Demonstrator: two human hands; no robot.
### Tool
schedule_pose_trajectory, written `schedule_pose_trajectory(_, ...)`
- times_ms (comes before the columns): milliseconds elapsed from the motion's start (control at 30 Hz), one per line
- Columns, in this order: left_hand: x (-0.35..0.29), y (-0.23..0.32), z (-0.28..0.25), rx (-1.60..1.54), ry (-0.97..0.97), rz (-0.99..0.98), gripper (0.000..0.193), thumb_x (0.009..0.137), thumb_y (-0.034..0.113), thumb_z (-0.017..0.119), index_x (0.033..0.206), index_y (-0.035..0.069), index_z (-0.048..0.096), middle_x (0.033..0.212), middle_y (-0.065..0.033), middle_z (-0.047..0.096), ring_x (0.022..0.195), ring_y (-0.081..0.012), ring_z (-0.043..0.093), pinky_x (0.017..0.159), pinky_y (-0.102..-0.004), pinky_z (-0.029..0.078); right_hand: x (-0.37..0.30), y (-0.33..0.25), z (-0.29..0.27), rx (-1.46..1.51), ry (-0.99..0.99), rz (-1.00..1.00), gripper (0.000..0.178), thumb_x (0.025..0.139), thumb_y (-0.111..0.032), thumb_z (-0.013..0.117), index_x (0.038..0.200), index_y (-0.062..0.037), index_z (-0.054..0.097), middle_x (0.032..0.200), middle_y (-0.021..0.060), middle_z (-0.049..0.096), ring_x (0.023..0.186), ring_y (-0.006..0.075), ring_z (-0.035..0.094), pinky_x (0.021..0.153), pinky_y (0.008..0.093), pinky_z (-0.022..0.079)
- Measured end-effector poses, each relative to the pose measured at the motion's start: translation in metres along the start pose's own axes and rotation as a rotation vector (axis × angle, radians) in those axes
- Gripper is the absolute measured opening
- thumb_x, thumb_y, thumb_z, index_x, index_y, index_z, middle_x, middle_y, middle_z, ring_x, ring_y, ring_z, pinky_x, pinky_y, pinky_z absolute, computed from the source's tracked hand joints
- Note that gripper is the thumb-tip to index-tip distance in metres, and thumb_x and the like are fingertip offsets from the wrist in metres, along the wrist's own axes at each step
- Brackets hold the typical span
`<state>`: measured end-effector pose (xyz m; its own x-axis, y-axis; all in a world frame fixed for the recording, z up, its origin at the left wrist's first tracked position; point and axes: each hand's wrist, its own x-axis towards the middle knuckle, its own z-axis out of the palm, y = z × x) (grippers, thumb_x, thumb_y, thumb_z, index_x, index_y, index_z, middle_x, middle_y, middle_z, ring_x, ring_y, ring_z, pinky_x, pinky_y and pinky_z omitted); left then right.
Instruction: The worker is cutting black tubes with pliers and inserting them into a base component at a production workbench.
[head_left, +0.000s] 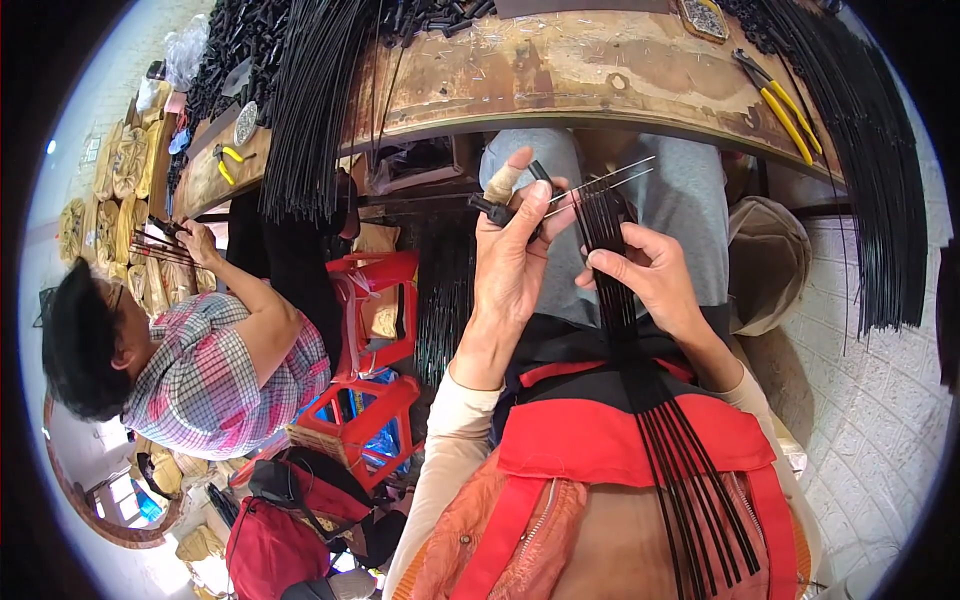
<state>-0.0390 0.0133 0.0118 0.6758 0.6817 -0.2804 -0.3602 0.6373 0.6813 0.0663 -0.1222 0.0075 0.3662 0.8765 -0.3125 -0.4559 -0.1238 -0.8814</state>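
Note:
My left hand (pixel 510 262) is closed around a black plastic fitting (pixel 490 210), with one finger wrapped in tan tape. Thin silvery wires (pixel 620 178) reach from beside its fingers across the upper ends of a bunch of thin black rods (pixel 606 235). Thumb and fingers of my right hand (pixel 655 272) pinch that bunch a little below its top. Lower down, the rods fan out over the red apron (pixel 570 440) on my lap. The exact joint between wires and fitting is hidden by my left fingers.
A worn wooden bench (pixel 480 90) spans the far side, with yellow-handled pliers (pixel 790 110) on it. Black rod bundles hang over its edge at left (pixel 310 120) and right (pixel 880 200). Red stools (pixel 375 310) and a co-worker (pixel 220 370) holding rods are at left.

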Motion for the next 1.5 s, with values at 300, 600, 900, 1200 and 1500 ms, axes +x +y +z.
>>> schedule_pose_trajectory(300,-0.003,-0.007,0.003,-0.008,0.027,-0.025,0.021,0.091,0.010,0.064,0.111,0.003,0.063,0.106,-0.0117,0.065,0.094,-0.0211,0.066,0.082,-0.0315,0.058,-0.003,0.005,-0.005,0.021,0.015,-0.023,0.019,0.089,-0.012,0.066,0.100,0.0033,0.062,0.089,0.0073,0.065,0.076,0.0184,0.068,0.067,0.0265,0.055)
schedule_pose_trajectory(600,-0.004,-0.011,0.007,-0.035,-0.027,0.004,0.039,0.093,0.011,0.062,0.129,0.005,0.050,0.108,-0.0144,0.064,0.096,-0.0212,0.066,0.082,-0.0304,0.058,-0.005,0.002,-0.006,0.045,0.015,-0.021,0.020,0.090,-0.013,0.066,0.100,0.0034,0.062,0.088,0.0078,0.065,0.075,0.0175,0.068,0.066,0.0258,0.054)
schedule_pose_trajectory(900,-0.003,-0.008,0.006,-0.041,0.005,-0.010,0.031,0.091,0.009,0.063,0.121,0.004,0.056,0.106,-0.0131,0.064,0.094,-0.0206,0.066,0.082,-0.0304,0.058,-0.005,-0.001,-0.005,0.028,0.005,-0.019,0.021,0.090,-0.015,0.067,0.100,0.0029,0.062,0.086,0.0078,0.065,0.075,0.0179,0.068,0.066,0.0259,0.053)
schedule_pose_trajectory(1200,-0.004,-0.013,0.003,-0.021,0.037,-0.031,0.024,0.091,0.012,0.065,0.113,0.002,0.062,0.105,-0.0105,0.066,0.094,-0.0199,0.066,0.082,-0.0316,0.057,-0.006,0.003,-0.004,0.027,0.004,-0.028,0.020,0.090,-0.013,0.066,0.099,0.0030,0.061,0.085,0.0079,0.065,0.075,0.0174,0.068,0.067,0.0262,0.054)
schedule_pose_trajectory(1500,-0.007,-0.012,0.009,0.007,0.031,-0.067,0.036,0.089,0.016,0.068,0.119,0.000,0.057,0.103,-0.0095,0.065,0.091,-0.0152,0.066,0.079,-0.0265,0.057,-0.006,0.000,-0.005,0.012,0.008,-0.034,0.017,0.090,-0.011,0.065,0.099,0.0027,0.061,0.085,0.0072,0.065,0.074,0.0168,0.068,0.066,0.0260,0.054)
